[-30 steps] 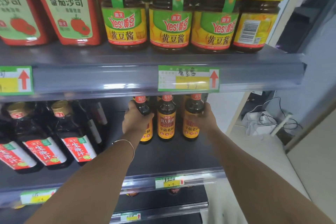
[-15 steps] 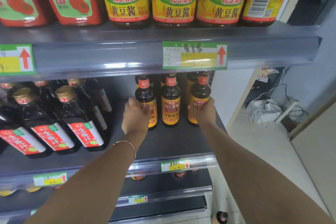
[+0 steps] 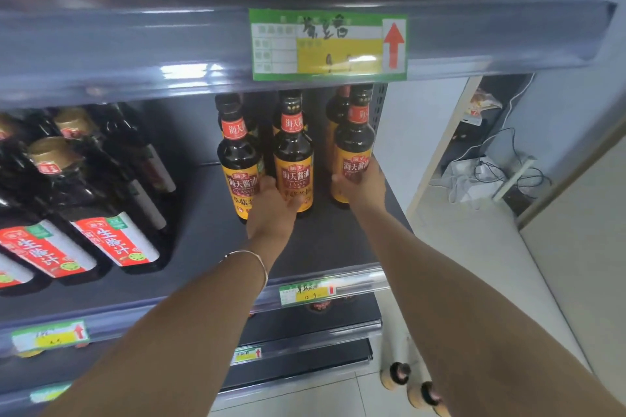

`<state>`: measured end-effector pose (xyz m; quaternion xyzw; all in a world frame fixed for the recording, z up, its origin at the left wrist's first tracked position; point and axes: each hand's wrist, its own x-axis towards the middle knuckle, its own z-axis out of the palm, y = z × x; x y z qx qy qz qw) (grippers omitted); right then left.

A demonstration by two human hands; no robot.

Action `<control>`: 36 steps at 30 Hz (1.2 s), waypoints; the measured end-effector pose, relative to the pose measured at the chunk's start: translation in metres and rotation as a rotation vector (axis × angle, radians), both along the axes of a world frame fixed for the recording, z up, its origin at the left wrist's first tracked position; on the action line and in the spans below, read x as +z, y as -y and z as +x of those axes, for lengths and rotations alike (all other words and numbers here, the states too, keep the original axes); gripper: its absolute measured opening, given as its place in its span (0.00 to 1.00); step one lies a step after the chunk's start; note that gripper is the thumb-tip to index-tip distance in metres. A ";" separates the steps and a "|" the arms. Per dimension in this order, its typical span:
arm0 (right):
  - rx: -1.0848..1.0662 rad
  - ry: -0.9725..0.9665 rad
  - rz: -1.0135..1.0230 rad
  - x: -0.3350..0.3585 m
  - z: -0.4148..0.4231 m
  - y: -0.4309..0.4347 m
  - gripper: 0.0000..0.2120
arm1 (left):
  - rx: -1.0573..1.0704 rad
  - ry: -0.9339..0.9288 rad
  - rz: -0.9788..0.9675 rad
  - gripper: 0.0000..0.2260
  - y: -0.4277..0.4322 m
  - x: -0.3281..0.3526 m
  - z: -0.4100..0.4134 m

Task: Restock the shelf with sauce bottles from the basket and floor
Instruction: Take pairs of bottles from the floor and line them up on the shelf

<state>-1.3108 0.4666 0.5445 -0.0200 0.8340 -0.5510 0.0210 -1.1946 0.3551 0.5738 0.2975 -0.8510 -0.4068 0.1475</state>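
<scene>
Three dark sauce bottles with orange labels stand in a row on the middle shelf (image 3: pixel 325 247): a left one (image 3: pixel 237 159), a middle one (image 3: pixel 293 149) and a right one (image 3: pixel 354 142), with more of the same behind them. My left hand (image 3: pixel 271 210) is low in the gap between the left and middle bottles, fingers in the gap and thumb across the middle bottle's base. My right hand (image 3: pixel 364 188) is wrapped around the lower part of the right bottle. Two more bottles (image 3: pixel 396 374) lie on the floor by the shelf foot. No basket is in view.
Larger dark bottles with red labels (image 3: pixel 111 240) fill the left half of the same shelf. The upper shelf edge with a green price tag (image 3: pixel 327 44) hangs just above the bottle caps. A white box with cables (image 3: pixel 474 176) sits on the floor to the right.
The view has dropped lower. My left hand has shifted right, from the left bottle toward the middle one. My right hand has stayed on the right bottle.
</scene>
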 end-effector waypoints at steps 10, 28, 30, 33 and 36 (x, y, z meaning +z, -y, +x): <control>0.043 -0.010 0.029 -0.006 -0.017 0.003 0.32 | -0.002 0.019 -0.018 0.19 -0.002 -0.003 -0.012; 0.101 0.013 0.084 0.002 -0.009 -0.005 0.37 | -0.030 0.006 0.038 0.19 -0.001 -0.003 -0.014; 0.111 0.030 0.066 0.006 -0.004 -0.006 0.39 | -0.049 0.036 0.065 0.19 -0.002 -0.003 -0.011; 0.111 0.019 0.123 0.013 0.011 -0.013 0.34 | -0.074 0.068 0.039 0.16 -0.006 -0.002 0.001; 0.107 -0.024 0.266 0.017 0.038 -0.030 0.26 | -0.091 0.075 -0.026 0.13 -0.013 0.003 0.022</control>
